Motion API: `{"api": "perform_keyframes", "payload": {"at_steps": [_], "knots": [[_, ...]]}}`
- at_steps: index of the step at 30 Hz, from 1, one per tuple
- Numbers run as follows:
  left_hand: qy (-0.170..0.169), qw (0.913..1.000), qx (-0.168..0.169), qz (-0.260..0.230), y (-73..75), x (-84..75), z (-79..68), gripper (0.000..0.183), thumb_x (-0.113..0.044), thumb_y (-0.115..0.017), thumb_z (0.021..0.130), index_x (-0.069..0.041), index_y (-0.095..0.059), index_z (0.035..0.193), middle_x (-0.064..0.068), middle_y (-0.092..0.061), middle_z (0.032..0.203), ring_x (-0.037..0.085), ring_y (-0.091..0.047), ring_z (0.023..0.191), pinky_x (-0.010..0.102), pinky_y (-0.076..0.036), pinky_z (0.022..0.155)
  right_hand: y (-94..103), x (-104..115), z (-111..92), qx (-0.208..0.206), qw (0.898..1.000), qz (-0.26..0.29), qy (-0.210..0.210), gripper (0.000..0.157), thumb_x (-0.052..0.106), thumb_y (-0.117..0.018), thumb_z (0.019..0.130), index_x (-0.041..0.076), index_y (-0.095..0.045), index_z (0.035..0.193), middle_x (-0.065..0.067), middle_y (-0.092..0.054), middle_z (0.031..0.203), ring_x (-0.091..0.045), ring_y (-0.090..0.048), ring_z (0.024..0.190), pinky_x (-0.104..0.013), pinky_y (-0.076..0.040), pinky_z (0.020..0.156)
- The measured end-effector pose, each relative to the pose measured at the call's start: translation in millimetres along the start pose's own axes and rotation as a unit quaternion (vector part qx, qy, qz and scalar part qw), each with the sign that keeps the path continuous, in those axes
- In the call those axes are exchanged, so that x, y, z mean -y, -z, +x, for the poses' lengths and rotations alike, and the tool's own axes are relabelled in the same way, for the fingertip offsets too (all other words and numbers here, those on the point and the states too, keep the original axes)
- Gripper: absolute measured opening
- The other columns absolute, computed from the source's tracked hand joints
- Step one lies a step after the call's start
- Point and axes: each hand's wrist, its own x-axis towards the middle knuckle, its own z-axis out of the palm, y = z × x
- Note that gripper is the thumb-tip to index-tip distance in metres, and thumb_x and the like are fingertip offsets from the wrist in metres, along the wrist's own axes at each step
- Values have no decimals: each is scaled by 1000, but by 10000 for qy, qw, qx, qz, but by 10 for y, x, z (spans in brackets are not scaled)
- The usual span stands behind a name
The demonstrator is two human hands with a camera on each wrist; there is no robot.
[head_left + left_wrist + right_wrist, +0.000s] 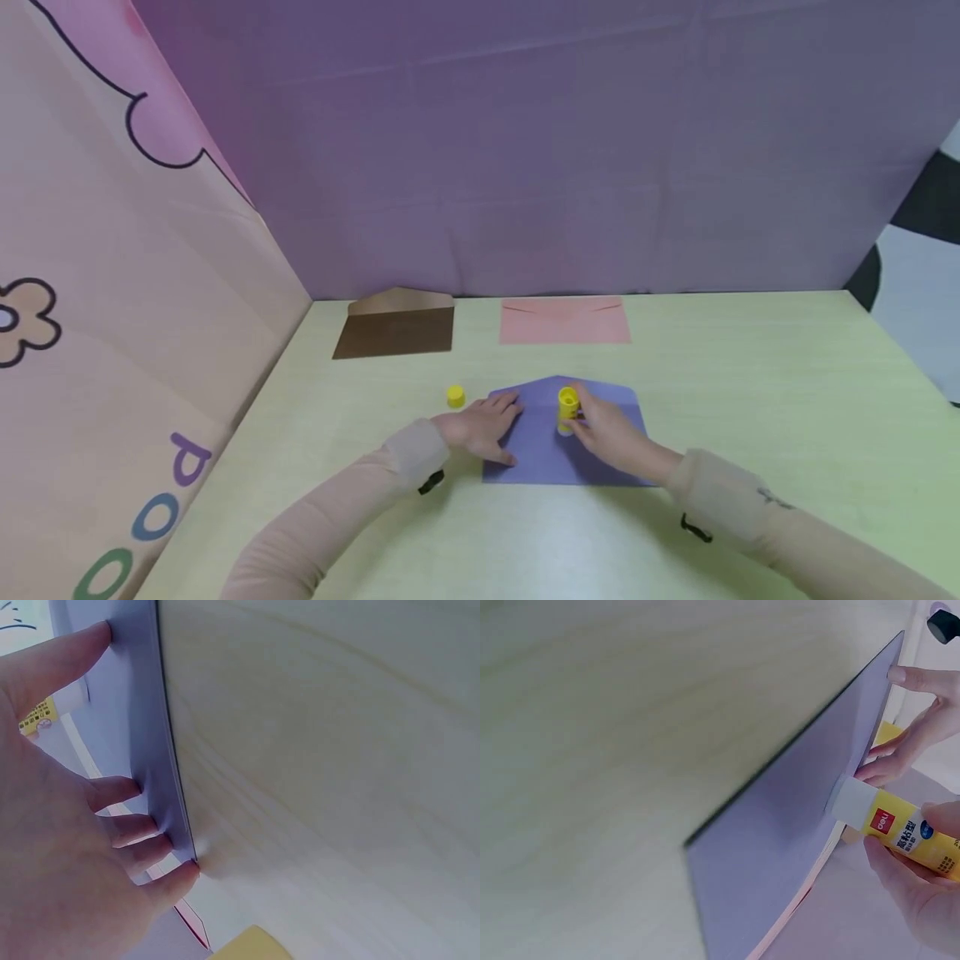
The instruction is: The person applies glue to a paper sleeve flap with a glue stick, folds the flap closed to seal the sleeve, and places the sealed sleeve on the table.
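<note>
A purple envelope (536,454) lies on the table with its pointed flap unfolded toward the back. My left hand (486,427) rests on its left side, fingers spread, and the left wrist view shows the fingertips (154,823) pressing near the envelope's edge. My right hand (607,429) grips a yellow glue stick (907,834) upright over the envelope. Its uncapped yellow end points up; its white base is down at the paper, though whether it touches I cannot tell. The yellow cap (456,397) stands on the table just beyond my left wrist.
Toward the back left lies a brown envelope (393,333) with its flap unfolded. A pink envelope (566,323) lies near the table's back edge. A purple cloth wall (555,167) rises behind the pale wooden table (787,400), and a printed panel (150,317) borders its left side.
</note>
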Motion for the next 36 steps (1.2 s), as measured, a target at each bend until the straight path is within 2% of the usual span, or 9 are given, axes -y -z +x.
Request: {"api": "perform_keyframes", "payload": {"at_steps": [11,24,32,36], "knots": [[-68,10000,-19,-6,-1,3,-17,82,-51,-53,81,-10,-15,142,8,-6,148,20,-7,135,35,-14,108,123,-142,-118,-162,9998,81,48,31,-3,-61,78,-7,-42,103,-12,-58,85,-30,-62,82,-28,-52,69],[-124,9998,-84,-87,-19,2,-28,81,-50,-53,82,-10,-16,142,8,-6,148,20,-7,135,36,-15,107,239,-318,-172,-284,9969,702,192,33,-7,-63,76,-5,-41,101,-10,-57,84,-28,-62,79,-25,-52,67],[-100,9998,-89,-121,-13,-8,-44,81,-50,-53,81,-10,-16,142,8,-6,148,20,-7,135,36,-15,108,253,-252,-120,-46,9977,189,652,31,-4,-64,75,-2,-42,97,-4,-55,79,-25,-62,75,-22,-52,66],[-97,9998,-74,-145,-4,-12,-47,81,-50,-53,81,-10,-16,142,8,-5,148,20,-6,135,36,-14,108,261,-241,-93,29,9976,112,679,33,-5,-65,74,-1,-42,97,-4,-55,79,-25,-62,75,-21,-51,65]]}}
